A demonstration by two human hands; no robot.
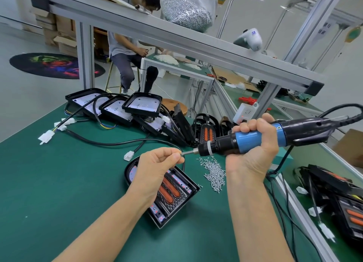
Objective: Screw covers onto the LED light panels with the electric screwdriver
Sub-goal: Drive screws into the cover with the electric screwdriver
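Observation:
My right hand (pixel 255 142) grips the blue-and-black electric screwdriver (pixel 245 139), held nearly level above the green mat with its bit pointing left. My left hand (pixel 157 163) pinches a small screw (pixel 181 154) against the bit's tip. Under my left hand lies a black LED light panel (pixel 174 195) with a cover showing two orange strips and small red lights. A loose heap of silver screws (pixel 214 173) lies on the mat to the right of the panel.
Several uncovered black panels (pixel 141 104) with cables and white connectors (pixel 45 138) are stacked at the back of the green mat (pixel 59 193). More covered panels (pixel 343 206) lie at the right. An aluminium shelf frame (pixel 176 37) carries a bag of screws (pixel 186 8). A person sits behind.

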